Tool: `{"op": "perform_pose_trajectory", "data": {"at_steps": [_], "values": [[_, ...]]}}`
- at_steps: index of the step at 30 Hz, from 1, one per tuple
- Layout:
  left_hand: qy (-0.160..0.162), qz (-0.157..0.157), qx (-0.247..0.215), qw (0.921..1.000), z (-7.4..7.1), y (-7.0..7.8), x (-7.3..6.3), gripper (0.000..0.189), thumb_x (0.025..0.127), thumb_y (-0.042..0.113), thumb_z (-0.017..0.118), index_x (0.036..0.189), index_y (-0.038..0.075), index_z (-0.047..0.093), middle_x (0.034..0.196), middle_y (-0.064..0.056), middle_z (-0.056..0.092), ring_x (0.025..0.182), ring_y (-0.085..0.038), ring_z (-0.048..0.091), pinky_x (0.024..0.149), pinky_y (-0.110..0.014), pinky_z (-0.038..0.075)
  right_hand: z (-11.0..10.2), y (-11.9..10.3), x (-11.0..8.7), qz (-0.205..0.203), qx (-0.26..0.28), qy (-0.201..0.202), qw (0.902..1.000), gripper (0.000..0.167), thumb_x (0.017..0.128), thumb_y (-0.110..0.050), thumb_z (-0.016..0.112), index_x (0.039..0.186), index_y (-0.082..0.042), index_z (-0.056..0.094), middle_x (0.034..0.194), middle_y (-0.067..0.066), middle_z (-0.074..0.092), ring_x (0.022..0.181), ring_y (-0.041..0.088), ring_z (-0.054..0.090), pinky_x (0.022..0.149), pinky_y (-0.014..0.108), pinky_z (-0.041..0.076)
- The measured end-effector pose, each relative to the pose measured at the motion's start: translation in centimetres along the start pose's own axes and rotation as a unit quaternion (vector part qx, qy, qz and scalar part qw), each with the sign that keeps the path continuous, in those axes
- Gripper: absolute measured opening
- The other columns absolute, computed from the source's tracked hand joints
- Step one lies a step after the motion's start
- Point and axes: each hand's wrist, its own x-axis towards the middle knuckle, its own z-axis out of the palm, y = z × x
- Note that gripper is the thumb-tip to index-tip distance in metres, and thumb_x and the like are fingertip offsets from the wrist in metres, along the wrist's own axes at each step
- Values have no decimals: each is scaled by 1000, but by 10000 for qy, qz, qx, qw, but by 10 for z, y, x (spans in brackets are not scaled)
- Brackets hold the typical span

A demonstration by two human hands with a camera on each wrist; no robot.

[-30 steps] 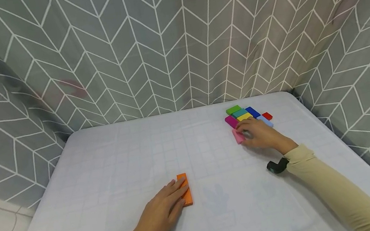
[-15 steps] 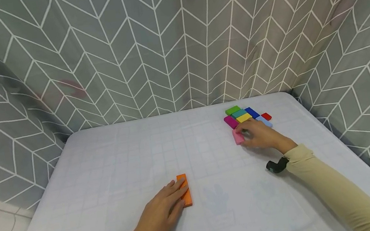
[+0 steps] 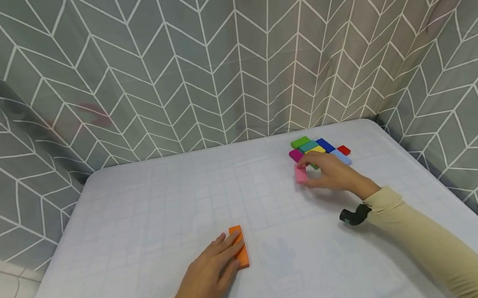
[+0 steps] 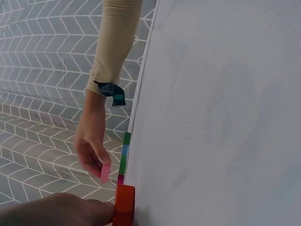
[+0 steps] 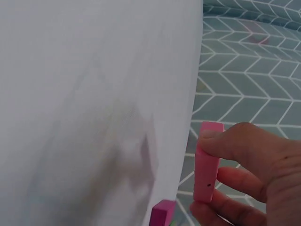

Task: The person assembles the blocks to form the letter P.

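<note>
Now the right hand pinches a smooth pink block, left hand relaxed on an orange oblong.

Block under left hand; block cluster just beyond right hand

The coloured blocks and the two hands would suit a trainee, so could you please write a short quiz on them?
1. Multiple choice: which block does the right hand hold?
A) the green block
B) the pink block
C) the dark blue block

2. True or false: the left hand touches the orange block.

3. Fill in the gap: in the head view, the red block lies to the ____ of the yellow block.

Key: 1. B; 2. true; 3. right.
</note>
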Motion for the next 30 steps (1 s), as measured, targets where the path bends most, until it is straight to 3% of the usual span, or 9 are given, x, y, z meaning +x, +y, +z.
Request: {"op": "perform_pose_trajectory", "data": {"at_steps": [5,12,17,25,30], "values": [[-8,-4,-2,10000,0,2,-1,39,100,18,71,139,13,69,152,1,55,140,-32,50,107,-52,46,2,-14,5,-79,-53,117,9999,45,85,-14,87,125,-1,70,121,11,68,114,33,62,95,54,55],[-139,-96,-43,9998,-2,5,-2,39,101,18,70,140,14,68,153,1,53,142,-31,48,109,-52,45,7,-33,11,-188,276,208,9992,46,84,-10,87,125,-2,68,122,11,66,115,39,61,94,57,54],[-144,-81,-14,9999,-3,6,-2,39,101,19,69,140,14,68,153,1,54,141,-31,48,109,-52,45,11,-44,17,-405,278,279,9984,46,84,-13,88,124,-3,69,121,9,66,116,33,61,95,56,54],[-323,-209,-18,9993,-1,6,-3,39,102,23,68,140,15,68,154,2,52,143,-30,46,111,-51,43,24,-60,26,-428,315,143,9985,47,85,-17,87,126,-5,69,126,7,66,122,28,58,97,54,54],[-252,-158,5,9996,-2,6,-4,39,101,21,70,140,15,69,153,2,54,142,-31,47,107,-52,47,33,-73,29,-600,567,89,9965,44,86,-15,85,125,-4,69,126,7,66,123,28,58,97,54,54]]}}
